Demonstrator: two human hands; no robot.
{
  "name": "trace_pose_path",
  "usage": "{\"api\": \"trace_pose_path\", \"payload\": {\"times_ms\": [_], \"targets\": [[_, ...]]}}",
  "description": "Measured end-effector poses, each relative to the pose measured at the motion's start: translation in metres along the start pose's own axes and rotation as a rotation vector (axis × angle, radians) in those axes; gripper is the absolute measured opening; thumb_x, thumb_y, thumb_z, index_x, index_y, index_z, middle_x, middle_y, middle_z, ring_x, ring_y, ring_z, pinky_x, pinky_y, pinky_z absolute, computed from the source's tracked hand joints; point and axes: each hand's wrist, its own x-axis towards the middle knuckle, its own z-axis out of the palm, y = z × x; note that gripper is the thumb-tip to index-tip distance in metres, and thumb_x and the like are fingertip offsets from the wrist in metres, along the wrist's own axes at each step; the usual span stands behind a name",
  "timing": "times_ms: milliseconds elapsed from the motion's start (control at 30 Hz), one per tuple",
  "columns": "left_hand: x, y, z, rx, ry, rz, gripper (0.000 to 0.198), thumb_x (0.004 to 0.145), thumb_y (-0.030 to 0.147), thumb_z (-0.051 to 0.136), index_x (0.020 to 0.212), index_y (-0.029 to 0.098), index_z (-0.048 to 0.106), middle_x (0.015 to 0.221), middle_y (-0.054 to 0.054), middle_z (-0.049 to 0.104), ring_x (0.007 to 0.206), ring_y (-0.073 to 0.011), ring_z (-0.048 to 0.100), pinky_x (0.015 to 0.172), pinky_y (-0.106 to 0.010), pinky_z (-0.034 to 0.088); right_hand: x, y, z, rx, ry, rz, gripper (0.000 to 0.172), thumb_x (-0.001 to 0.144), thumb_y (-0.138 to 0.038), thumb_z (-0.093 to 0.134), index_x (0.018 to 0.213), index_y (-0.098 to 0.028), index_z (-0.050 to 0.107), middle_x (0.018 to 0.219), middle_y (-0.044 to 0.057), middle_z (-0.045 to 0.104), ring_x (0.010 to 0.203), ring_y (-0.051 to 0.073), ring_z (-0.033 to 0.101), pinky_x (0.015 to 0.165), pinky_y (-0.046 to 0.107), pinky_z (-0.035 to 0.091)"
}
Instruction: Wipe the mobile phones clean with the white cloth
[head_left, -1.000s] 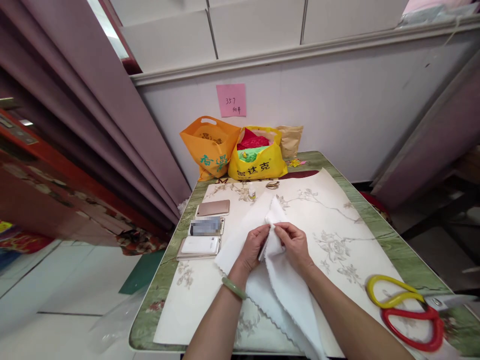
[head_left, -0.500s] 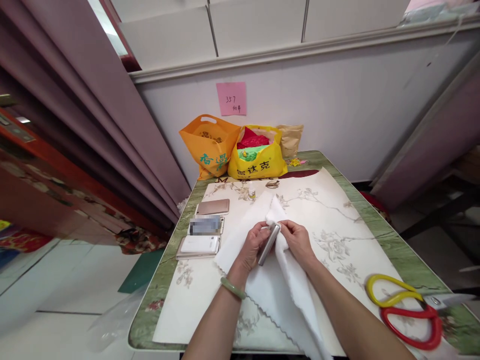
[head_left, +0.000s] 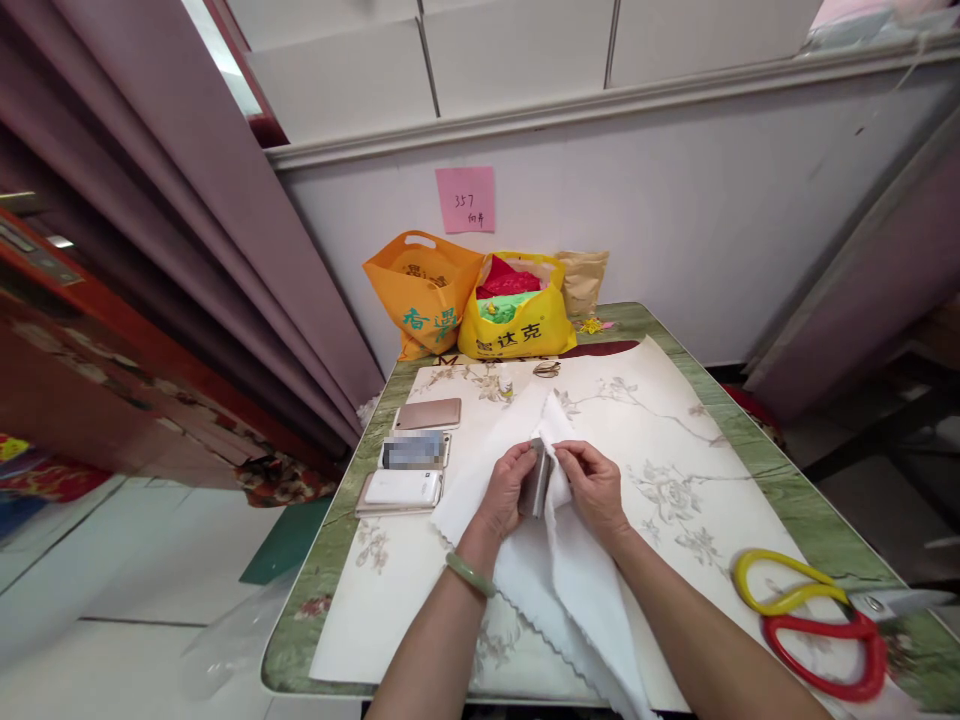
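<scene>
A slim grey phone (head_left: 537,478) is held upright on its edge above the middle of the worktop (head_left: 757,470), pinched along its left side by the left hand (head_left: 508,488). The right hand (head_left: 594,484) is closed on a fold of the white cloth (head_left: 577,590), which is pressed against the phone's right face; the cloth's far corner stands up behind the phone and its scalloped near end trails off the near edge of the worktop. What the grey object is can only be judged from its thin edge, since the view is poor here, but a phone seems likely.

For the wiping to be done well, the phone is best gripped by its edges only, so that the faces are left free, and the cloth is best kept flat under the fingertips and drawn along the whole face rather than bunched.

Counted: one cloth and one phone are in hand. Three more phones (head_left: 409,450) are laid in a column to the left, on a flowered paper sheet (head_left: 675,440). One pair of scissors (head_left: 817,615) with yellow and red handles lies at the near right. Two carrier bags (head_left: 469,305), orange and yellow, are stood at the far end against the wall, under one pink note (head_left: 465,199).
</scene>
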Motion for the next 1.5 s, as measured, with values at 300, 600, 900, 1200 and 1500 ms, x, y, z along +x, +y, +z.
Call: {"api": "trace_pose_path", "payload": {"times_ms": [300,600,900,1200,1500], "targets": [[0.005,0.001,-0.003,-0.134,0.045,0.018,0.033,0.071,0.029,0.076,0.099,0.015,0.063,0.083,-0.003,0.069,0.071,-0.0145,0.064,0.072,-0.028,0.049,-0.008,-0.010,-0.002,-0.285,-0.305,-0.338,0.012,0.086,-0.028,0.059,0.088,-0.022,0.069,0.073,0.002,0.062,0.058,0.012,0.054,0.056,0.026,0.045],[0.006,0.011,-0.005,-0.138,-0.016,-0.016,0.034,0.074,0.026,0.065,0.103,0.009,0.067,0.099,-0.014,0.072,0.098,-0.0278,0.066,0.090,-0.038,0.047,-0.007,-0.006,-0.005,-0.416,-0.418,-0.435,0.013,0.085,-0.026,0.055,0.082,-0.023,0.067,0.072,0.001,0.059,0.057,0.011,0.053,0.055,0.024,0.043],[0.011,0.006,-0.012,-0.154,-0.031,-0.001,0.037,0.070,0.019,0.073,0.105,0.013,0.067,0.102,-0.011,0.071,0.100,-0.0239,0.065,0.091,-0.035,0.048,-0.008,0.008,0.001,-0.523,-0.255,-0.344,0.012,0.090,-0.029,0.056,0.092,-0.023,0.066,0.081,0.002,0.064,0.067,0.012,0.060,0.063,0.023,0.046],[-0.001,0.008,0.001,-0.140,0.007,0.013,0.035,0.074,0.038,0.074,0.100,0.015,0.070,0.099,-0.008,0.071,0.094,-0.0210,0.065,0.088,-0.031,0.048,-0.012,0.001,0.007,-0.674,-0.133,-0.567,0.011,0.091,-0.026,0.057,0.096,-0.025,0.067,0.085,0.004,0.068,0.081,0.019,0.060,0.074,0.031,0.045],[-0.003,0.007,-0.006,-0.114,-0.090,0.049,0.036,0.074,0.031,0.073,0.106,0.017,0.069,0.105,-0.010,0.070,0.100,-0.0237,0.063,0.091,-0.035,0.046,-0.022,-0.006,0.013,-0.662,-0.134,-0.433,0.011,0.089,-0.028,0.056,0.093,-0.023,0.064,0.084,0.004,0.066,0.080,0.020,0.060,0.075,0.032,0.045]]}}
